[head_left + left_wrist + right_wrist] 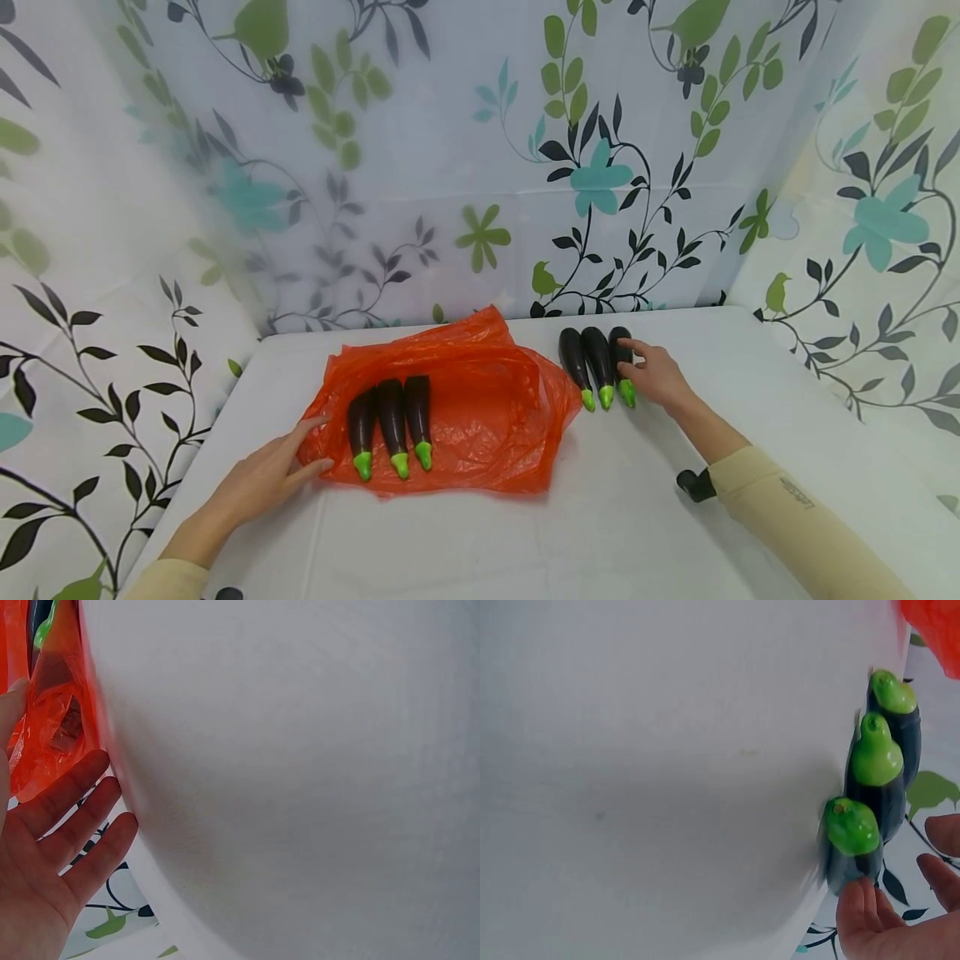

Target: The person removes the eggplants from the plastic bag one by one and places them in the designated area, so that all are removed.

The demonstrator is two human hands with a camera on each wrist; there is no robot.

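Observation:
Three dark eggplants (pixel 392 417) with green stems lie side by side at the left part of a red plastic bag (pixel 487 450), stems toward me. My left hand (pixel 262 475) rests at the bag's left edge, its fingers extended and spread; in the left wrist view the thumb overlaps the red film. To the right of the bag, a second row of three eggplants (pixel 597 358) lies on the table. My right hand (pixel 654 375) is at the rightmost eggplant (pixel 853 836), fingertips right against its side, with the thumb side apart from it in the right wrist view.
A white-covered table (pixel 420 550) lies under everything. Behind it and at both sides hang curtains (pixel 420 192) printed with leaves and birds. A small black object (pixel 696 485) shows beside the right sleeve.

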